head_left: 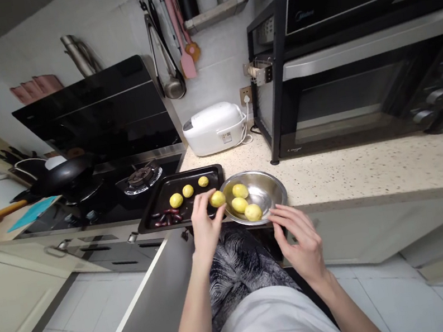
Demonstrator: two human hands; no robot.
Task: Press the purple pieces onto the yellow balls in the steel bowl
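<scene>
My left hand (pixel 208 220) pinches a yellow, lemon-like fruit (pixel 217 199) between the right edge of a black tray (pixel 181 181) and the left rim of a steel bowl (pixel 278 185). Three similar yellow fruits (pixel 176 200) lie spread along the tray, with several dark red, elongated pieces (pixel 167 217) at its front. Inside the bowl sit three more yellow fruits (pixel 253 212). At the bowl's front right rim is my right hand (pixel 296 233), its thumb apart from its fingers and nothing held between them.
Behind the bowl stands a white appliance (pixel 217 127) on the speckled counter (pixel 358 171). A black oven (pixel 354 93) is at the right. To the left are a gas burner (pixel 141 176) and a black wok (pixel 64 175). An open drawer or door (pixel 144 315) juts out below the tray.
</scene>
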